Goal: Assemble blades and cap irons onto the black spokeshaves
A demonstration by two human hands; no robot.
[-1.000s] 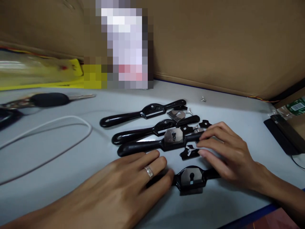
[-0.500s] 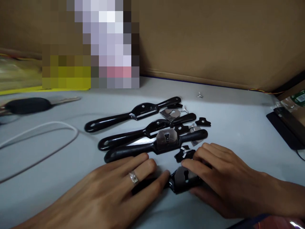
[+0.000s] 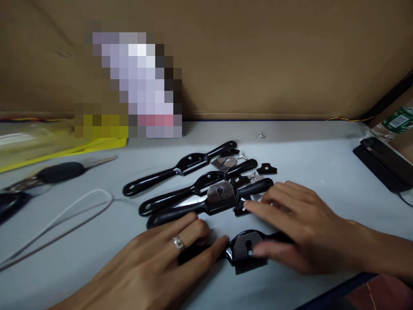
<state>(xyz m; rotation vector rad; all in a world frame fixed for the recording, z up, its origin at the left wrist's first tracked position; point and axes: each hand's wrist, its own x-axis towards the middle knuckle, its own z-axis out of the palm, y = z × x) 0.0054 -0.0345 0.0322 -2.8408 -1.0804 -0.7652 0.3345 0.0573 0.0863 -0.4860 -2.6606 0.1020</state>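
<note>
My left hand [image 3: 161,258] wears a ring and is closed over the left handle of the nearest black spokeshave [image 3: 235,260]. A flat blade [image 3: 240,246] with a keyhole slot lies on that spokeshave's body. My right hand [image 3: 300,228] is open, thumb and fingers apart. Its thumb is over the blade's right side, and its index fingertip reaches a black cap piece [image 3: 239,211] with a silver thumbscrew, partly hidden. Just beyond lies another spokeshave [image 3: 177,214] with a blade [image 3: 220,192] on it. Two more spokeshaves [image 3: 151,181] lie behind.
Loose blades [image 3: 224,163], black caps [image 3: 267,168] and thumbscrews [image 3: 260,135] lie right of the spokeshaves. At left are a key [image 3: 61,172] and a white cable [image 3: 80,193]. A dark phone-like object [image 3: 382,165] and a green-labelled bottle [image 3: 400,120] are at right. Brown board stands behind.
My right hand has lifted off the nearest spokeshave's body, opening its fingers and uncovering more of the blade. The index finger now overlaps the cap piece. My left hand stays on the handle; the view has shifted.
</note>
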